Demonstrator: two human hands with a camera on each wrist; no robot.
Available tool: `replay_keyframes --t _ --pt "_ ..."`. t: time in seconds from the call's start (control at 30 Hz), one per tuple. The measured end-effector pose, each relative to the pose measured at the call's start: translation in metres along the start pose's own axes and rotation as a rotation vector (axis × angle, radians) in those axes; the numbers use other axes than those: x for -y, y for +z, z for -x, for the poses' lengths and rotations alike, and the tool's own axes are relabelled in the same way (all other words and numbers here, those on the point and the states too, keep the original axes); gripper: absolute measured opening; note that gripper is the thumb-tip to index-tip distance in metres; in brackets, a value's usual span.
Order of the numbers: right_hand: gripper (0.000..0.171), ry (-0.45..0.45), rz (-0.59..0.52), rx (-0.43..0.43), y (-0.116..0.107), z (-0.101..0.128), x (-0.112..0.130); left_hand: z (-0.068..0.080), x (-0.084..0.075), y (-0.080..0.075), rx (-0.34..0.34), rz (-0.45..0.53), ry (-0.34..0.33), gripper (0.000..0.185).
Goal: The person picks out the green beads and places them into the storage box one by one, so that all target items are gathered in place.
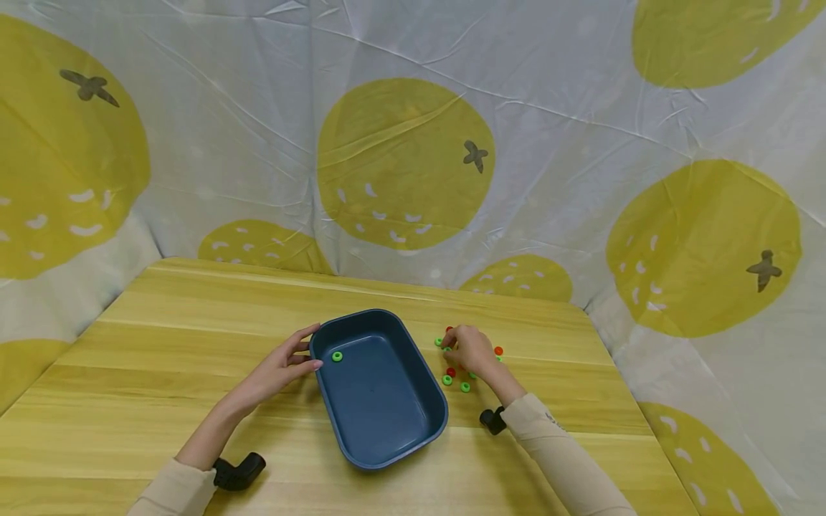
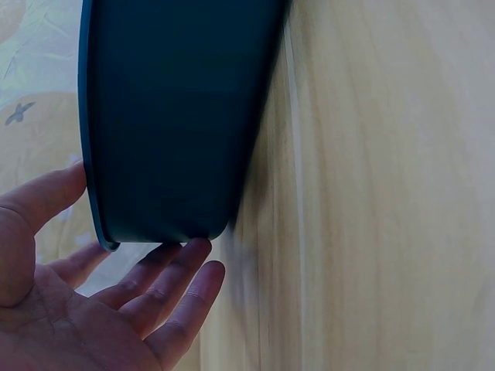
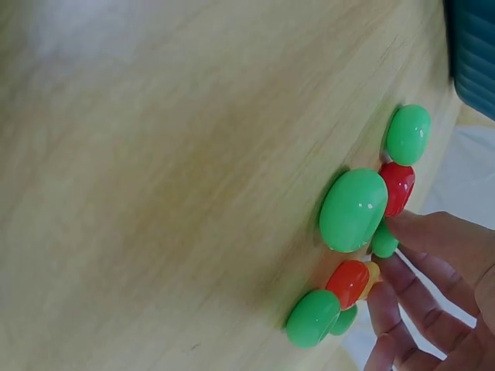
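Rings (image 1: 455, 380) lie scattered on the surface at the tray's (image 1: 413, 430) three o'clock, under the right hand (image 1: 473, 350), fingers curled among them; left hand (image 1: 282, 369) steadies the tray, fingers straight.

One blue tray (image 1: 387, 430) is sitting on the table (image 1: 161, 358), holding one green ring (image 1: 337, 355). Beside it, at least four green rings (image 3: 353, 209) and two red rings (image 3: 398, 188) are lying; others are hidden.
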State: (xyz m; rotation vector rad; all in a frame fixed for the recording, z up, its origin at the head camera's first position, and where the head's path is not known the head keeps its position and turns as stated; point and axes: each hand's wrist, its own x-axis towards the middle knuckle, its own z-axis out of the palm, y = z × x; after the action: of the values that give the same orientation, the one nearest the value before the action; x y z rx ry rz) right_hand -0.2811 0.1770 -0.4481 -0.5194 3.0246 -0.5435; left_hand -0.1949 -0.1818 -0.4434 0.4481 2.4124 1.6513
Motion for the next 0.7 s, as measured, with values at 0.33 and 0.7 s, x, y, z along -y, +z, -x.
replay_keyframes --t 0.33,0.7 --pt "0.01 -0.001 -0.005 -0.004 -0.005 0.001 0.003 0.0 0.001 0.0 -0.007 -0.004 0.004 0.068" --pt "0.013 -0.046 -0.094 -0.032 -0.034 -0.007 0.03 0.002 -0.002 0.0 0.005 0.005 -0.014 0.069"
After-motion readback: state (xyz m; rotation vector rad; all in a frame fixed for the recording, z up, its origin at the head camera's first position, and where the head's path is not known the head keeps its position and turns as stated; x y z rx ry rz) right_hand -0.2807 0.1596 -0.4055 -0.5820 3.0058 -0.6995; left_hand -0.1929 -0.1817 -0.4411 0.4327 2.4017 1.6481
